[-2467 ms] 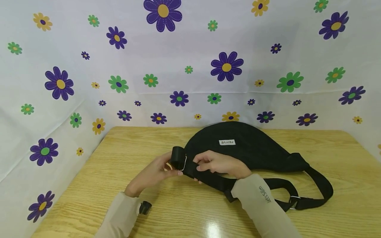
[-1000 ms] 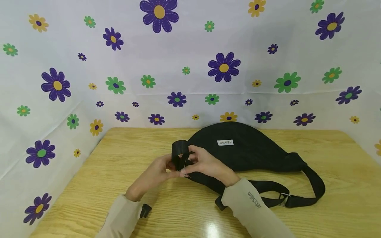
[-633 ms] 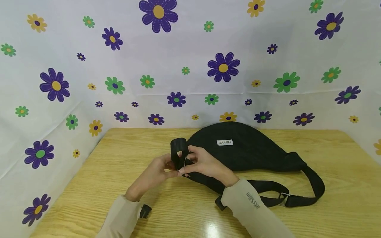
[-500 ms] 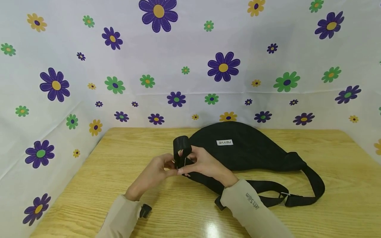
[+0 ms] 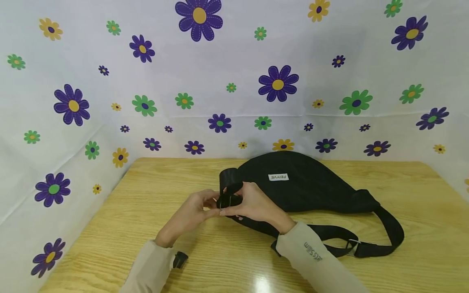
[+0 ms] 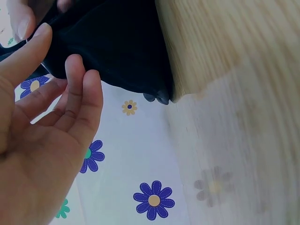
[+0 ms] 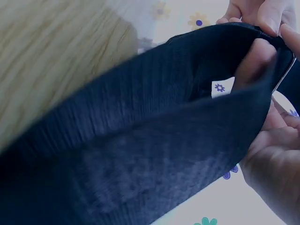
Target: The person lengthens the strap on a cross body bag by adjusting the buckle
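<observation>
Bag [image 5: 304, 193], one, black, crescent-shaped, lying on the wooden tabletop [image 5: 223, 268] between two and three o'clock from the hands, rounded edge toward twelve; contents hidden from view. On its face, one white label [image 5: 278, 177], lettering upside down. Strap [image 5: 395, 232], black webbing, running from the bag's tip at four o'clock and curving back toward nine, partly beneath the right forearm. Metal fittings in sight, two: one slider [image 5: 354, 241] threaded on the strap, between three and four o'clock from the hands; one thin frame [image 7: 284, 76], at the pinch.

Hands, two, meeting at the strap near the bag's nine o'clock end. Left hand [image 5: 192, 211] at nine o'clock of the frame, thumb and fingers pinching the strap beside it, two further fingertips raised close together. Right hand [image 5: 256, 205] at three o'clock, likewise pinching the strap, thumb tip against the left thumb. Above both, toward twelve, one upright loop [image 5: 229, 178] of webbing; within its opening, one fingertip [image 7: 257, 58].

Sleeves, two, beige [image 5: 148, 264], with one small black object [image 5: 179, 260] at three o'clock of the left; contact unclear. Behind, at twelve: white flowered cloth [image 5: 238, 53].
</observation>
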Demonstrator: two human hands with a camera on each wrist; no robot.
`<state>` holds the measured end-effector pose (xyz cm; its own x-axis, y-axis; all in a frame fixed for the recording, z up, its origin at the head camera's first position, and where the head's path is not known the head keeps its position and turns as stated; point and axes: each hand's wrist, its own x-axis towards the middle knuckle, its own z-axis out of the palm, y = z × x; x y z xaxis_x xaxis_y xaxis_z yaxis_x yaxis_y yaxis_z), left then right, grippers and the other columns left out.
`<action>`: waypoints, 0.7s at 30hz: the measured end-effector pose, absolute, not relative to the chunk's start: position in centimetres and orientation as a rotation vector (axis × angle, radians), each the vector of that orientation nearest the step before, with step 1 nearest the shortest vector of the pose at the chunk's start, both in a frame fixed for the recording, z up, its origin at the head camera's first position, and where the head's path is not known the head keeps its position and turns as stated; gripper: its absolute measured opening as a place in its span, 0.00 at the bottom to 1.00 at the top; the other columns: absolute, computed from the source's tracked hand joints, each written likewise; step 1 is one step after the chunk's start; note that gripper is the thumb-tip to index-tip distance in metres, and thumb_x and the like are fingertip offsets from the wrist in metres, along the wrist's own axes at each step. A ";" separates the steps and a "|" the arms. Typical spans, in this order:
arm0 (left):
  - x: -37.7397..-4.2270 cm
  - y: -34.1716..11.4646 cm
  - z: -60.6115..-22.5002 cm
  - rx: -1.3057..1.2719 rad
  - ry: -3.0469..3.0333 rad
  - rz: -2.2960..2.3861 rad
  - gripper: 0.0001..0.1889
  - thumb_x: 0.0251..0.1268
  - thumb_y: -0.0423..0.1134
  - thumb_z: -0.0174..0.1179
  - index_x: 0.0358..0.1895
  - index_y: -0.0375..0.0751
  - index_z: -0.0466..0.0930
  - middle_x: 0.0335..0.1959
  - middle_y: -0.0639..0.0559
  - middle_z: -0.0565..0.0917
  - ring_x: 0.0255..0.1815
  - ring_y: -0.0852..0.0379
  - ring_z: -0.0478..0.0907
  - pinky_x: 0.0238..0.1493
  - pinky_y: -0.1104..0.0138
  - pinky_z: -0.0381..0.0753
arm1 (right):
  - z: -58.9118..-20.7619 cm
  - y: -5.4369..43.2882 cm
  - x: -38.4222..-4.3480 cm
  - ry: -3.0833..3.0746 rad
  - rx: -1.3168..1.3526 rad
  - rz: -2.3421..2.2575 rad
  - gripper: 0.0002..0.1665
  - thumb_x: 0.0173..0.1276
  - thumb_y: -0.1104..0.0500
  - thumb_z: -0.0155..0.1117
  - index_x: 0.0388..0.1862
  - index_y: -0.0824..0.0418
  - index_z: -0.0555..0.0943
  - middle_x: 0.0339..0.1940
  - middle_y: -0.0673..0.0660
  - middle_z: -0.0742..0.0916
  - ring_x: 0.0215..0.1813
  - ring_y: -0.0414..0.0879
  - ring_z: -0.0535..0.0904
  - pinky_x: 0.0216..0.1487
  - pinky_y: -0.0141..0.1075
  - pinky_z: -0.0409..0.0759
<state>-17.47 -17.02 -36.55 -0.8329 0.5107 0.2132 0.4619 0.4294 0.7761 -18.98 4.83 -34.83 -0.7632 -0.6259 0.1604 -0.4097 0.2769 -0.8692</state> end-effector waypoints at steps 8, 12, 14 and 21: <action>-17.6 -16.9 -36.6 0.896 2.607 1.337 0.20 0.69 0.29 0.65 0.61 0.23 0.78 0.49 0.41 0.84 0.41 0.55 0.82 0.45 0.64 0.81 | -35.0 5.4 -19.1 2.299 -1.063 -1.505 0.10 0.63 0.61 0.77 0.40 0.64 0.86 0.17 0.48 0.80 0.15 0.45 0.76 0.21 0.32 0.73; -17.6 -16.9 -36.5 0.907 2.599 1.337 0.19 0.69 0.29 0.65 0.60 0.26 0.79 0.47 0.44 0.84 0.40 0.57 0.82 0.44 0.65 0.81 | -35.0 5.6 -19.2 2.315 -1.085 -1.500 0.10 0.63 0.60 0.78 0.40 0.62 0.87 0.20 0.47 0.82 0.15 0.44 0.75 0.19 0.33 0.74; -17.6 -16.9 -36.5 0.909 2.593 1.337 0.19 0.68 0.29 0.66 0.60 0.27 0.80 0.47 0.45 0.84 0.40 0.57 0.82 0.43 0.66 0.81 | -35.0 5.7 -19.2 2.331 -1.074 -1.486 0.11 0.62 0.60 0.78 0.41 0.62 0.87 0.21 0.48 0.82 0.14 0.42 0.74 0.18 0.33 0.73; -17.7 -16.9 -36.6 0.941 2.589 1.307 0.17 0.69 0.30 0.66 0.58 0.26 0.80 0.46 0.46 0.85 0.39 0.58 0.81 0.41 0.66 0.80 | -34.9 6.0 -19.3 2.392 -1.098 -1.444 0.12 0.62 0.64 0.76 0.44 0.65 0.88 0.34 0.49 0.88 0.27 0.38 0.77 0.29 0.32 0.75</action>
